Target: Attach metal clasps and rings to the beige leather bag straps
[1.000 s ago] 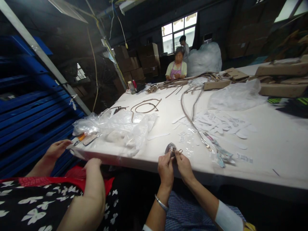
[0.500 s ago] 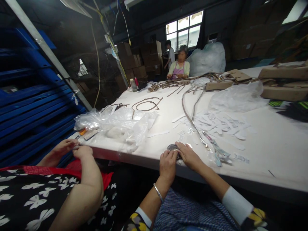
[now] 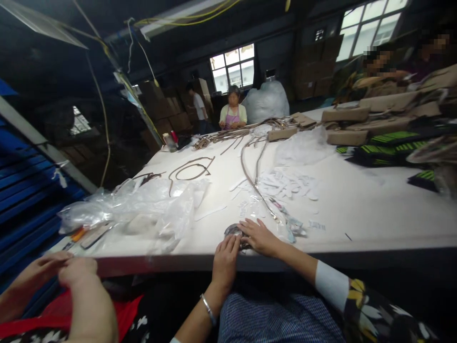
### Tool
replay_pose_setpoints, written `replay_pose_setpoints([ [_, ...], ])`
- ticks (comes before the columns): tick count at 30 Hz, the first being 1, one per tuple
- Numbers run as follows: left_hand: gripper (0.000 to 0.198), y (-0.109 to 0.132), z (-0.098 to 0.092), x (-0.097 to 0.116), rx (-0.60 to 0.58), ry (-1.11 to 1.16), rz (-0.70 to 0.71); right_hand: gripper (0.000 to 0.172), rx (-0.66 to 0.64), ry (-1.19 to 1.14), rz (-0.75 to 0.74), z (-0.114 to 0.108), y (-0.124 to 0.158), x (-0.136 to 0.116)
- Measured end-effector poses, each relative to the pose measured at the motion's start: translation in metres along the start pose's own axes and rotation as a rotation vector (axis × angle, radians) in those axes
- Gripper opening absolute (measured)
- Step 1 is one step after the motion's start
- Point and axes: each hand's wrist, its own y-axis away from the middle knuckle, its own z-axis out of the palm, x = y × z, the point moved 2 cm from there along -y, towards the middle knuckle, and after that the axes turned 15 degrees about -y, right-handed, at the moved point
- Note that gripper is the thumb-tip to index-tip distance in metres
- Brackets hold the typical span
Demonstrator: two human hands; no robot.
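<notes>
At the table's near edge, a small dark, shiny coiled bundle (image 3: 233, 229) lies under both my hands; it looks like a rolled strap in clear plastic, though fingers cover most of it. My left hand (image 3: 225, 259) grips its near side with bent fingers, a silver bangle on the wrist. From the right, my right hand (image 3: 262, 238) holds the bundle's top and far side, its fingers partly stretched over it. Just beyond the right hand are a long brown strap (image 3: 262, 197) with a metal end and a crumpled printed plastic wrapper (image 3: 294, 226).
White paper strips (image 3: 285, 185) lie in a pile mid-table. Clear plastic bags (image 3: 171, 200) and a phone (image 3: 94, 236) are at left, near a co-worker's hands (image 3: 67, 267). Brown bags (image 3: 346, 114) are stacked at right; another person (image 3: 233, 112) sits across the table.
The camera view has swung to the right, so the scene sits further left and more people show at right. My hands stay on the coiled bundle; the right fingers look more spread.
</notes>
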Motion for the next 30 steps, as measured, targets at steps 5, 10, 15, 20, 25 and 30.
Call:
replay_pose_setpoints([
  [5, 0.054, -0.002, 0.001, 0.001, 0.008, 0.0, -0.006, 0.035, 0.198, 0.258, 0.088, -0.123, 0.02, 0.023],
  [10, 0.051, -0.007, 0.002, -0.001, 0.048, 0.078, -0.067, 0.043, 0.117, 0.373, 0.169, -0.219, 0.048, 0.062],
  [15, 0.046, -0.009, 0.005, -0.009, 0.096, 0.18, -0.108, 0.044, -0.216, 0.406, 0.106, -0.238, 0.058, 0.084],
  [20, 0.043, -0.01, 0.004, -0.011, 0.104, 0.192, -0.106, 0.042, -0.249, 0.401, 0.125, -0.249, 0.052, 0.094],
  [25, 0.042, -0.011, 0.0, -0.01, 0.115, 0.197, -0.114, 0.047, -0.285, 0.413, 0.056, -0.25, 0.05, 0.096],
  [30, 0.04, -0.01, 0.003, -0.011, 0.102, 0.194, -0.12, 0.048, -0.305, 0.451, 0.026, -0.26, 0.047, 0.103],
])
